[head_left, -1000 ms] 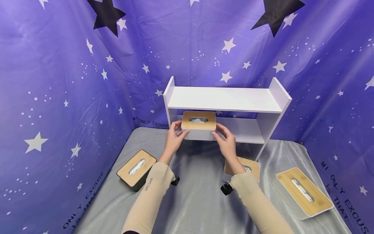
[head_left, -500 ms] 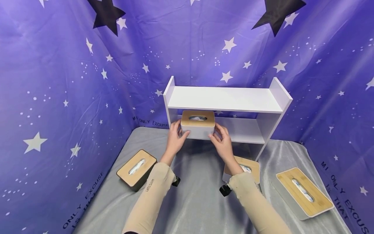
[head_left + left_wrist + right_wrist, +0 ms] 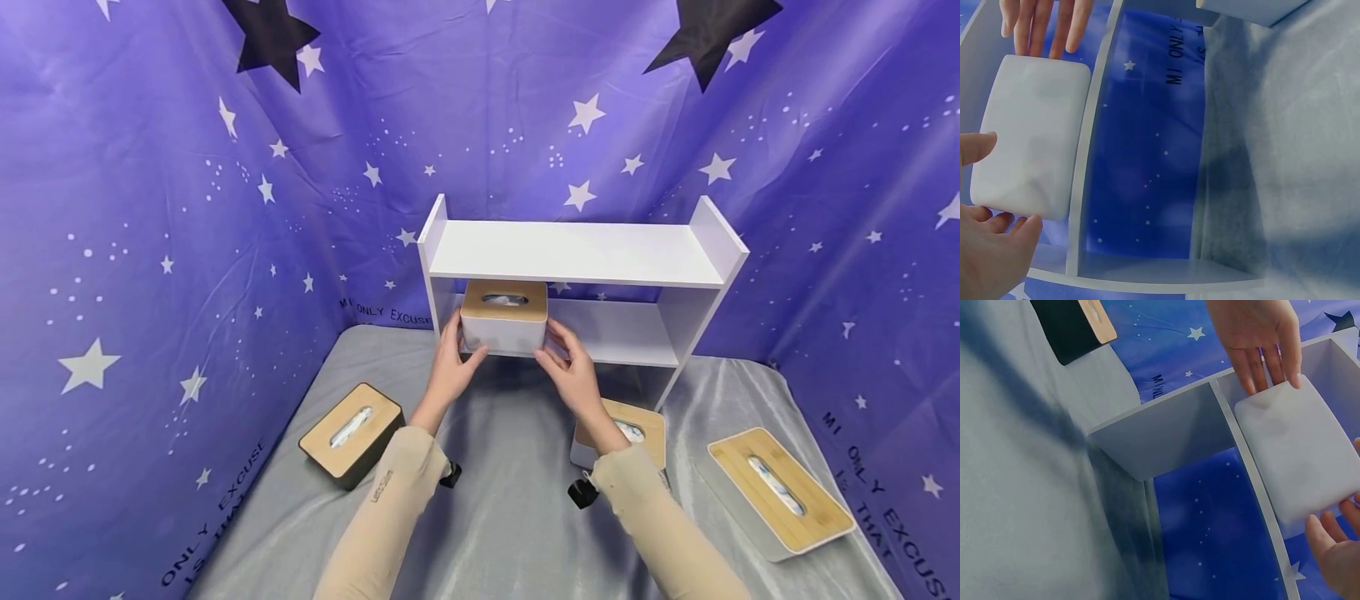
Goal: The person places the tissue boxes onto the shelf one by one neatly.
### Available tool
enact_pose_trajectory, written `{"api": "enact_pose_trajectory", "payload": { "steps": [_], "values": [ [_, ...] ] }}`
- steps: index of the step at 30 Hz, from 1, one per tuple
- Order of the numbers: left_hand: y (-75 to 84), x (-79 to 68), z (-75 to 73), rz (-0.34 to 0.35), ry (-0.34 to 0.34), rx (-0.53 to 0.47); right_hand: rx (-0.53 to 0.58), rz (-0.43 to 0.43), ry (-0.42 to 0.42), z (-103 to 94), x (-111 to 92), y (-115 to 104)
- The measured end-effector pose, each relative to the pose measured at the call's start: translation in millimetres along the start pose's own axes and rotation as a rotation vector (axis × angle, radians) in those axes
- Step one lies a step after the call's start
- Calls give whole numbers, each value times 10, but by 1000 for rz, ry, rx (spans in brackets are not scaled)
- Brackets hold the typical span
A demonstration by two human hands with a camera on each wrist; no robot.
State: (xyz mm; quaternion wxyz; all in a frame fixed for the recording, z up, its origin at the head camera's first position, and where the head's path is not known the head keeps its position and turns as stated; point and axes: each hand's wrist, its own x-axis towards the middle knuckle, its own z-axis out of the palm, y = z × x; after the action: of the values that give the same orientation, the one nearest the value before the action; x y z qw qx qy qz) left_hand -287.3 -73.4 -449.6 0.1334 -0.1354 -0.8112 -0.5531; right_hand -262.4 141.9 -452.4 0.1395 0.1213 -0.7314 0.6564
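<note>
A white tissue box point(image 3: 503, 335) with a bamboo lid stands at the left of the white rack's point(image 3: 626, 333) middle shelf, its front close to the shelf edge. At its left end is my left hand point(image 3: 448, 371), fingers extended along the side and thumb at the lower front corner. My right hand point(image 3: 572, 373) is at the opposite end, fingertips right at the side and thumb slightly off the front. In the left wrist view, the plain white face of the tissue box point(image 3: 1034, 137) lies between both hands, with the right hand's point(image 3: 1047, 25) fingers straight.
A dark tissue box point(image 3: 350, 433) with a wooden lid sits on the grey cloth point(image 3: 510, 517) at left. Another white box point(image 3: 637, 425) is partly behind my right forearm, and a larger white one point(image 3: 780, 492) lies far right. A purple star curtain point(image 3: 495, 100) surrounds the table.
The white tissue box has moved back and slightly left, farther under the top shelf. Both hands have followed it, and their fingers have loosened from around it.
</note>
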Motion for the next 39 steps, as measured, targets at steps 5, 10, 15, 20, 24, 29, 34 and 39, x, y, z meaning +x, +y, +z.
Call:
{"api": "enact_pose_trajectory", "payload": {
  "steps": [5,10,15,20,24,29,34,39],
  "values": [
    [-49,-105,9,-28,-12,-47,-10,10,-31,-43,-77,41],
    [-113,-219,15,-41,-5,-109,-31,36,-64,-89,-187,93],
    [-169,-319,21,-43,15,-172,-27,57,-89,-146,-300,124],
    [-195,-396,48,-32,37,-208,-43,56,-93,-215,-376,175],
    [-151,-465,71,-43,27,-233,-78,38,-90,-279,-431,222],
    [48,-580,62,-43,-19,-230,-121,19,-81,-368,-515,238],
    [105,-671,116,-54,-46,-223,-135,18,-86,-461,-588,244],
    [33,-716,254,-71,-60,-216,-137,12,-78,-555,-651,257]
  ]
}}
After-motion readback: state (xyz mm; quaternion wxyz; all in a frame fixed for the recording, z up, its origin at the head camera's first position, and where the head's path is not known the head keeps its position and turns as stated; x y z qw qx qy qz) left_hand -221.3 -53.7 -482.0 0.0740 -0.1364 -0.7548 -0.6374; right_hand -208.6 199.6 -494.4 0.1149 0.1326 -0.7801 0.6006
